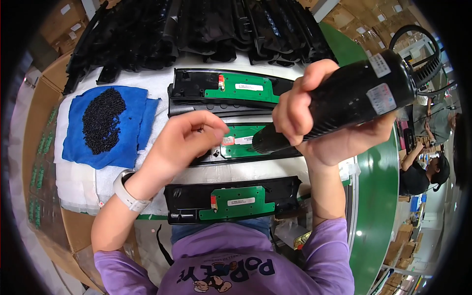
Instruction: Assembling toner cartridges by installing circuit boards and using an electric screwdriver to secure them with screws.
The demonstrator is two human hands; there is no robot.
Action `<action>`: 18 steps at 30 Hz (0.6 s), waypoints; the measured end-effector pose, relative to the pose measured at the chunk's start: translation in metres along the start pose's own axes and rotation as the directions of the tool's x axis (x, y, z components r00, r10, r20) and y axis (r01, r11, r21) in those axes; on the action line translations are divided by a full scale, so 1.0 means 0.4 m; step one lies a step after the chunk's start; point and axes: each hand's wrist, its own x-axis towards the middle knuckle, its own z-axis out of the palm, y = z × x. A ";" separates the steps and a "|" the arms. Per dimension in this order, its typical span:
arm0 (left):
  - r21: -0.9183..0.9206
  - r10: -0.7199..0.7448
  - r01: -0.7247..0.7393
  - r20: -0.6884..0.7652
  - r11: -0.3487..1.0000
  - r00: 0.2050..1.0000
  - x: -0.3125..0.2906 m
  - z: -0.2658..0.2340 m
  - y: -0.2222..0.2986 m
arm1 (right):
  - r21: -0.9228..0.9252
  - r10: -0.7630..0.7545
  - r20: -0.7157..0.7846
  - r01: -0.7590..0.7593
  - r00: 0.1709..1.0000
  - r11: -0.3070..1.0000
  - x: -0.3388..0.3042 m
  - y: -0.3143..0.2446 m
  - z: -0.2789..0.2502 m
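Power screwdriver (361, 101): fat black cylinder, smooth plastic, two pale stickers near the rear, dark ribbed nose, coiled black strain relief on the cable end. It was over the middle black housing (246, 159), nose at that housing's green circuit board (241, 148). Couldn't tell if the tip touched.

Right hand (327, 147) had its fingers clamped round the screwdriver body. Left hand (189, 140) was at the board's left end, fingers curled, thumb and index close together; couldn't tell whether they pinched anything.

Materials: housings were long, narrow, glossy moulded black plastic with raised edges. Boards were flat, green, stepped in outline, each with a white label. Front housing (182, 196) and rear housing (189, 87) lay either side of the middle one, both with a small red part at the board's left. White sheeting (160, 118) covered the tabletop under them. To the left, a soft, creased blue cloth (73, 132) carried a loose pile of tiny black parts (103, 120). More black mouldings (211, 29) were heaped at the back.

Orientation: screwdriver's long axis slanted, cable end upper right, nose lower left. Middle housing's long axis ran left to right.
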 end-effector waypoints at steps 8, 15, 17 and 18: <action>0.485 0.259 -0.265 0.081 0.833 0.962 -0.012 0.026 -0.008 | -0.053 -0.091 0.192 0.103 0.977 0.993 0.068 -0.029 0.029; 0.482 0.313 -0.207 -0.151 0.852 0.938 0.002 -0.010 -0.020 | 0.024 -0.168 -0.121 0.172 0.978 0.985 0.069 -0.026 0.079; -0.041 -0.062 0.056 -0.172 0.998 0.983 -0.004 -0.023 0.022 | -0.047 0.015 0.009 -0.014 1.000 0.999 0.069 -0.016 0.048; -0.128 -0.029 0.009 -0.151 0.992 0.988 -0.009 -0.035 0.022 | -0.038 0.035 -0.015 -0.035 0.999 0.999 0.067 0.005 0.053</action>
